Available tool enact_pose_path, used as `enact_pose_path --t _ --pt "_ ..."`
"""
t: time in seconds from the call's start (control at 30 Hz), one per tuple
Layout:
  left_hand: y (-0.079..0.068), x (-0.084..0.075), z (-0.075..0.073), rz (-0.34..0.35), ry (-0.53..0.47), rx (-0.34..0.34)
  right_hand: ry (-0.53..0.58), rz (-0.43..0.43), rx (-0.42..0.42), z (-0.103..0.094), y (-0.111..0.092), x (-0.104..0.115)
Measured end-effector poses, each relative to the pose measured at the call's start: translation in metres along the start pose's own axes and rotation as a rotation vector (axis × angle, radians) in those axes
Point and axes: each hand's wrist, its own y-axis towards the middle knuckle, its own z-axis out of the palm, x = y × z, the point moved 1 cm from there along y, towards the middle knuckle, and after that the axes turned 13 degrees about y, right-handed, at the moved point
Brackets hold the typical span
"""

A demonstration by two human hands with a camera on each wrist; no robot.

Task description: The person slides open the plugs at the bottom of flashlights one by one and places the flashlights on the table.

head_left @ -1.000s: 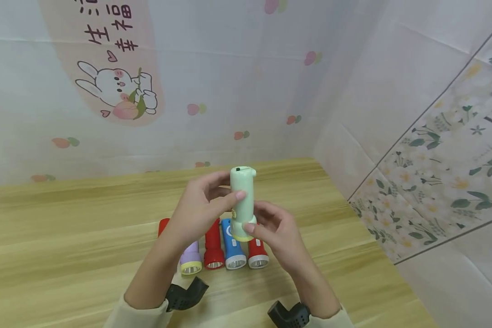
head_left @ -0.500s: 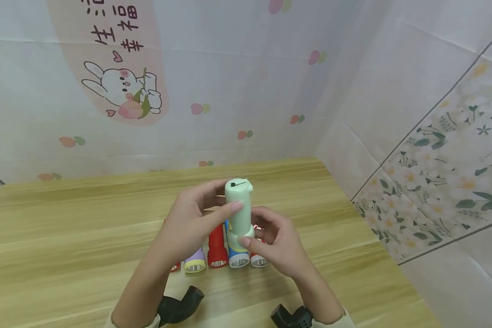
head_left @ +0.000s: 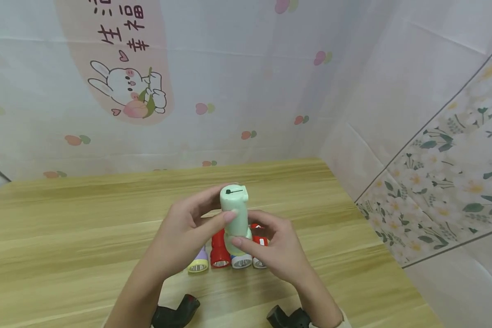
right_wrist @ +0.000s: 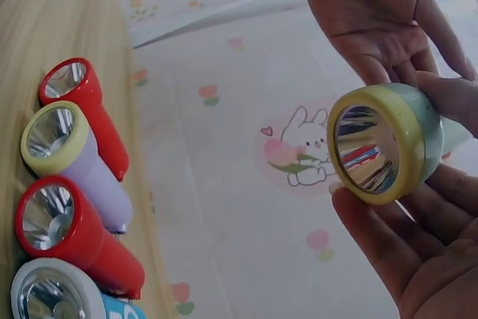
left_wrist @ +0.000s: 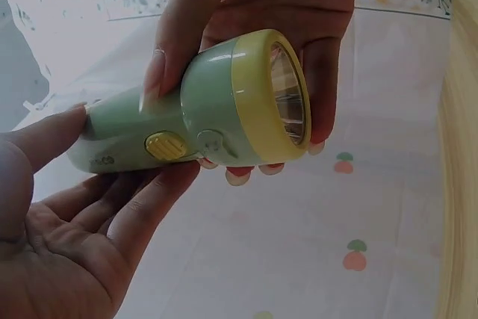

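A light green flashlight with a yellow lens ring is held in the air, tail up and lens down, by both hands. My left hand grips the tail half, thumb on the near side. Around the lens end, my right hand holds with its thumb across the neck. The left wrist view shows a ribbed yellow switch on the barrel, uncovered by fingers. The clear lens faces the right wrist camera. In the head view the flashlight overlaps a row of flashlights behind it.
On the wooden table lie a purple flashlight, red ones and a blue one, side by side. A red flashlight with a white rim ends the row at right. Printed cloth covers the wall behind.
Both hands and the green flashlight have come down a little and shifted slightly left. Its tail has tipped toward the head camera, showing more of the end cap. The grip looks the same.
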Motion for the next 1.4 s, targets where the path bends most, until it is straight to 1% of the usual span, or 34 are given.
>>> enact_pose_path --t 0.1,0.2,0.33,0.5,0.6,0.77,0.83,0.93,1.03,1.23,1.4 --pt "-0.003 0.000 -0.002 -0.006 -0.012 -0.004 -0.002 -0.006 -0.010 0.005 0.001 0.001" --pt "-0.005 -0.001 -0.003 -0.013 -0.013 0.007 -0.010 -0.015 -0.012 0.009 0.002 0.000" --pt "-0.007 0.000 -0.006 -0.024 0.034 0.017 -0.048 -0.020 -0.024 0.011 0.002 -0.002" --pt "-0.007 0.001 -0.007 -0.039 0.074 -0.012 -0.117 -0.038 -0.028 0.011 0.001 -0.005" --pt "-0.007 0.000 -0.008 -0.069 0.070 -0.033 -0.138 -0.049 -0.017 0.012 0.000 -0.007" --pt "-0.008 -0.001 -0.010 -0.107 0.099 -0.044 -0.172 -0.067 0.012 0.012 0.000 -0.009" --pt "-0.009 -0.002 -0.010 -0.106 0.104 -0.046 -0.182 -0.079 0.019 0.012 0.000 -0.009" --pt "-0.010 -0.003 -0.010 -0.087 0.095 -0.041 -0.193 -0.097 0.018 0.010 0.000 -0.009" --pt "-0.008 -0.003 -0.010 -0.065 0.061 -0.024 -0.214 -0.125 0.012 0.008 0.000 -0.007" --pt "-0.007 -0.001 -0.011 -0.078 0.005 -0.014 -0.287 -0.186 0.024 0.009 0.000 -0.007" --pt "-0.008 0.002 -0.014 -0.067 -0.042 0.001 -0.313 -0.217 0.041 0.010 0.000 -0.005"
